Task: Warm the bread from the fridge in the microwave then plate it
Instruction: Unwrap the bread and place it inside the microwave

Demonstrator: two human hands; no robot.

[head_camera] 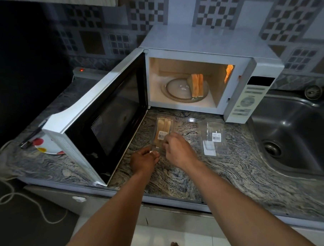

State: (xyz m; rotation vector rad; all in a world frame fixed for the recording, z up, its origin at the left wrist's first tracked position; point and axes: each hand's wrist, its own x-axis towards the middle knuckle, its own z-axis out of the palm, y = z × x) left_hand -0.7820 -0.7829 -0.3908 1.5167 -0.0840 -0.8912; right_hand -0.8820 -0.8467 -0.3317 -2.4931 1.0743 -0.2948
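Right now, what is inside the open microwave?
Bread slices sit on the right of the glass turntable. The front of the microwave hides the cavity's right corner.

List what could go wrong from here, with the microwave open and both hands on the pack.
1. The bread in the microwave stands on edge near the rim of the turntable; it may topple when that turns.
2. The left hand and right hand grip the clear pack; it could pop open and spill slices.
3. The open door blocks the dotted plate, awkward for plating.
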